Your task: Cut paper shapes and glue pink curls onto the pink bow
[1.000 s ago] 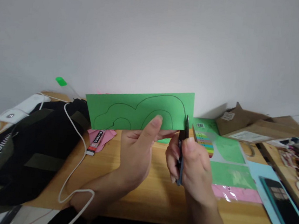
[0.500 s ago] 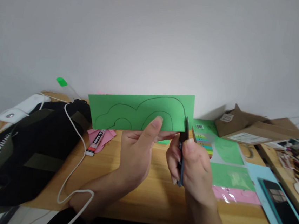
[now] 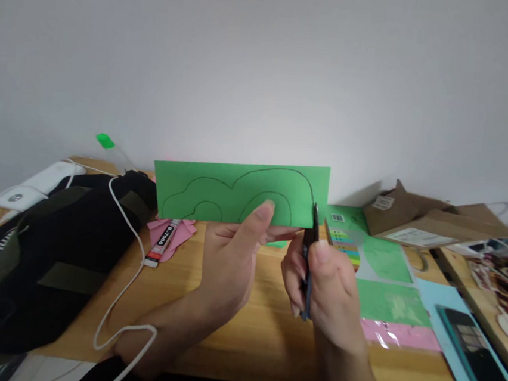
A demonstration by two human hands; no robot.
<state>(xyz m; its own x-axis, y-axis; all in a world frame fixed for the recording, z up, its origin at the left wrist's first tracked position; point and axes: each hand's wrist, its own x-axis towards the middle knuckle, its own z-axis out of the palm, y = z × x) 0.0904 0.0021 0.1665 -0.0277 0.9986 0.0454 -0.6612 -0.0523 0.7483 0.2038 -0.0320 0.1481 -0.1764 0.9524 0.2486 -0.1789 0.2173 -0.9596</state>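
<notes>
My left hand (image 3: 231, 260) pinches the lower edge of a green paper strip (image 3: 218, 190), holding it upright above the wooden desk (image 3: 231, 332). A curved outline is drawn in black on the strip. My right hand (image 3: 326, 281) is closed round dark scissors (image 3: 310, 250). Their blades meet the strip's lower right edge, where the drawn line ends.
A black bag (image 3: 50, 249) and a white cable (image 3: 123, 286) lie at the left. A glue tube (image 3: 161, 241) rests on pink paper behind my left hand. Green, pink and blue sheets (image 3: 393, 303), brown cardboard packets (image 3: 430, 222) and a dark tablet (image 3: 472, 346) sit at the right.
The green strip and both hands have stayed almost still in the picture; the strip's top edge sits slightly lower and the scissors' tips have sunk slightly with it.
</notes>
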